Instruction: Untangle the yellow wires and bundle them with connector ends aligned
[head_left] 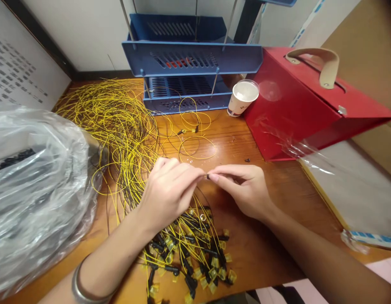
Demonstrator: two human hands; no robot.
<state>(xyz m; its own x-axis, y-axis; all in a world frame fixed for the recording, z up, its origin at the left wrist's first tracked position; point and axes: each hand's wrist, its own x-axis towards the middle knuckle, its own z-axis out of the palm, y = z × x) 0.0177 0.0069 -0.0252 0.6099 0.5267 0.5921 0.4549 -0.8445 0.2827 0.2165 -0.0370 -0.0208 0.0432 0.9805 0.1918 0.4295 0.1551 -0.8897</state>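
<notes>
Together, two hands (174,183) (246,185), one pinched black part (208,177), one cup (242,98)

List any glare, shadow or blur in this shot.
Head view: glare spot on the table, bright streaks on the plastic bag; head view: dark shadow on the table below the right hand; head view: print on the sheet smeared, unreadable, and the black part in that hand too small for detail.
</notes>
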